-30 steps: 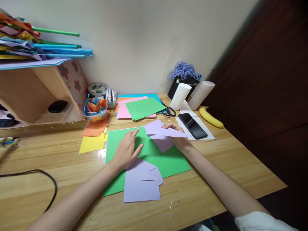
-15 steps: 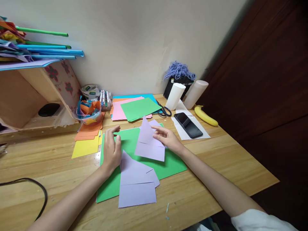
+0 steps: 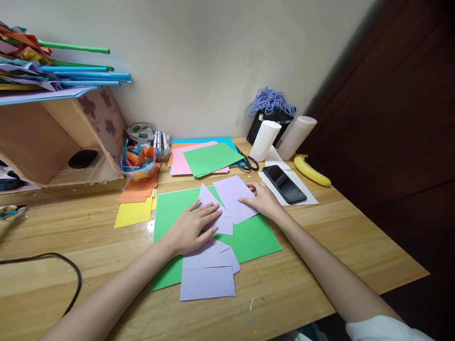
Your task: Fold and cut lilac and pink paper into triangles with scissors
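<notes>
My left hand (image 3: 191, 228) lies flat with fingers spread on a pointed light-purple piece of paper (image 3: 223, 226), covering much of it. With thumb on top and fingers at its right edge, my right hand (image 3: 263, 200) pinches a four-sided light-purple sheet of paper (image 3: 232, 195). That sheet lies beside the pointed piece, close to its slanted side. Nearer to me, more cut purple paper (image 3: 208, 283) with a short dark slit overhangs the front of the large green sheet (image 3: 258, 239). Part of this paper is under my left hand.
Behind are stacked coloured sheets (image 3: 213, 158), black-handled scissors (image 3: 253, 163), a phone (image 3: 284, 183) on white paper and a banana (image 3: 311, 170). Orange (image 3: 138, 189) and yellow paper (image 3: 133, 213) lie left, by a tub of scraps (image 3: 138, 166). A black cable (image 3: 73, 270) curves at front left.
My right hand has let go of the pointed purple piece, now flat on the green sheet, and grips the four-sided one. My left hand has moved right and down onto the pointed piece.
</notes>
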